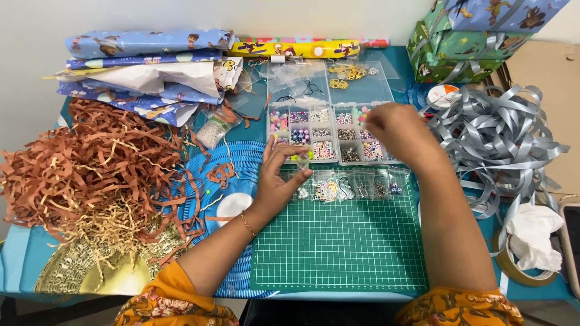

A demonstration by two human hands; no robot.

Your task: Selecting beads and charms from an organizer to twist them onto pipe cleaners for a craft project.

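My left hand [279, 175] rests at the far edge of the green cutting mat [338, 247], fingers pinching a small clear piece near the front of the clear bead organiser box [329, 134]. My right hand [396, 130] hovers blurred over the right side of that box, fingers curled; whether it holds a bead I cannot tell. The box has many small compartments of coloured, letter and metal beads. A row of small clear bags with charms [350, 188] lies along the mat's far edge, between my hands.
Brown and tan shredded paper [90, 175] is heaped at left beside a blue woven mat [226, 175]. Wrapping paper rolls [151, 66] lie at the back, wrapped gift boxes [471, 42] at back right, silver ribbon [495, 139] and a tape roll [519, 265] at right.
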